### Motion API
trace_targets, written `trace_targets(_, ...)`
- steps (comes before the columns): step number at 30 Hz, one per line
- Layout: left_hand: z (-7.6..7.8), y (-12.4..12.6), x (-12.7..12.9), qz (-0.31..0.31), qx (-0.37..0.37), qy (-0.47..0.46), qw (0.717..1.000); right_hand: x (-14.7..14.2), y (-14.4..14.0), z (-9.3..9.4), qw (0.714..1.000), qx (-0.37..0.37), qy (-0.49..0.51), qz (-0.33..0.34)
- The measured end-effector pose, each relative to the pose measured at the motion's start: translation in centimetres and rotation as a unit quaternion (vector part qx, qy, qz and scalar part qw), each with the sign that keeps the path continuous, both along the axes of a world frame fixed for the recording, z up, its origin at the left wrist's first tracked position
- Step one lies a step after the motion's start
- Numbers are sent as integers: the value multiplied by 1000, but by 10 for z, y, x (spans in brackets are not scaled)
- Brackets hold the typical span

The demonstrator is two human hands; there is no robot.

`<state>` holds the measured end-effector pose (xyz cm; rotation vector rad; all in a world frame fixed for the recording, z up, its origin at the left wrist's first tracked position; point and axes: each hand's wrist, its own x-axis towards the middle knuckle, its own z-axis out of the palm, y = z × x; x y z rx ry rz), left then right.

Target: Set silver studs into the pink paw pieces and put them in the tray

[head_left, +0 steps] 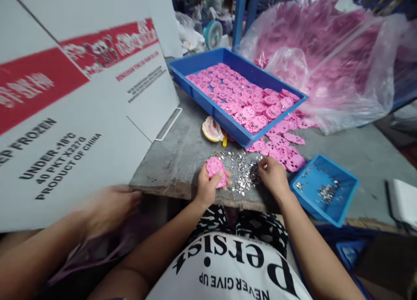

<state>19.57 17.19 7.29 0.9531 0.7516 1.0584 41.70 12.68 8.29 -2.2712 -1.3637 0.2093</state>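
My left hand (208,186) grips a flat pink piece with a scalloped outline (215,168) above the table's front edge. To its right, my right hand (271,173) is closed with fingertips pinched together over a scatter of small shiny silver bits (241,174); whatever is between those fingertips is too small to make out. Behind the hands stands a blue tray (208,101) holding many such pink pieces (241,93) in rows. More loose pink pieces (285,148) lie beside the tray's near right corner. A smaller blue bin (345,195) at the right contains more silver bits (326,191).
A large printed white carton (97,117) stands at the left, with another person's blurred hand (110,208) by its lower edge. A peeled citrus fruit (212,130) sits against the tray. A clear bag of pink pieces (339,61) bulges at the back right. A white object (404,200) lies far right.
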Motion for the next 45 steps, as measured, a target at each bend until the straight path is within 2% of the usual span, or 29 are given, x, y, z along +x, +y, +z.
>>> trace_targets(2, 12, -1, 6, -20, -7, 20, 1000, 0, -1, 0, 995, 54, 86, -19)
trace_targets(4, 23, -1, 13, -44, -22, 42, 998, -5, -4, 2, 971, 105, 212, -28)
trace_targets(6, 32, -3, 19, -68, -37, 60, 995, -13, -8, 5, 916, 138, 376, -14)
trace_targets(9, 41, -5, 24, -102, -60, 60, 991, -28, -15, 15, 811, 140, 568, 16)
trace_targets(10, 43, -6, 24, -115, -71, 48, 990, -33, -18, 18, 788, 137, 600, 21)
trace_targets(12, 46, -5, 23, -139, -98, 12, 985, -39, -22, 24, 763, 137, 632, 24)
trace_targets(17, 47, -4, 18, -174, -153, -32, 972, -46, -27, 31, 743, 167, 647, 43)
trace_targets(21, 49, -9, 14, -197, -165, -38, 966, -51, -27, 27, 749, 223, 619, 74)
trace_targets(24, 53, -14, 11, -213, -161, -26, 963, -54, -29, 21, 767, 242, 583, 113)
trace_targets(26, 54, -17, 10, -214, -156, -15, 964, -53, -32, 18, 787, 253, 547, 132)
trace_targets(31, 52, -23, 8, -174, -124, 8, 977, -49, -38, 12, 844, 250, 450, 152)
trace_targets(34, 49, -23, 8, -171, -117, 23, 978, -52, -36, 8, 871, 265, 396, 119)
trace_targets(37, 46, -21, 7, -128, -113, 72, 983, -50, -34, 10, 922, 235, 298, 83)
trace_targets(40, 43, -17, 4, -114, -112, 92, 983, -20, -47, 25, 976, 120, 155, 90)
trace_targets(41, 42, -16, 3, -122, -111, 90, 982, -3, -55, 32, 988, 94, 101, 65)
trace_targets(43, 41, -13, 0, -135, -107, 86, 981, 38, -75, 47, 995, 24, -21, -96)
trace_targets(45, 42, -12, 0, -139, -101, 87, 981, 78, -90, 55, 986, -28, -47, -155)
